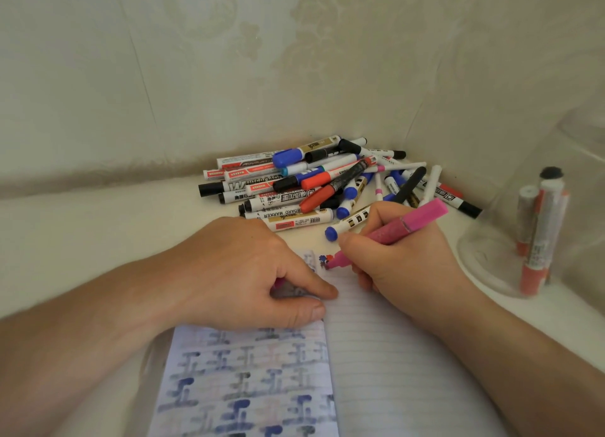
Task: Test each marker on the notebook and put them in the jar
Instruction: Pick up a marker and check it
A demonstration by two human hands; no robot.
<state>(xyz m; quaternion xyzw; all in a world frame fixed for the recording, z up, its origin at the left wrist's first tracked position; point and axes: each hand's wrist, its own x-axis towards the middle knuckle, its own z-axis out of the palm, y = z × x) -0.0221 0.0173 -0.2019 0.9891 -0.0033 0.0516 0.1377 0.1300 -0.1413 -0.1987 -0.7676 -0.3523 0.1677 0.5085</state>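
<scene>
My right hand (pixel 402 256) grips a pink marker (pixel 397 232), its tip touching the top of the right page of the open notebook (pixel 386 364) beside small blue and red test marks. My left hand (pixel 252 269) rests on the notebook's left page and holds the marker's cap (pixel 288 291) between thumb and fingers. A pile of markers (pixel 327 181) lies against the wall behind the notebook. A clear jar (pixel 537 227) stands at the right with a few markers upright inside.
The notebook's left page (pixel 248 384) shows bled-through ink marks. Patterned walls close off the back and right in a corner. A blue-capped marker (pixel 347 223) lies loose just beyond my right hand.
</scene>
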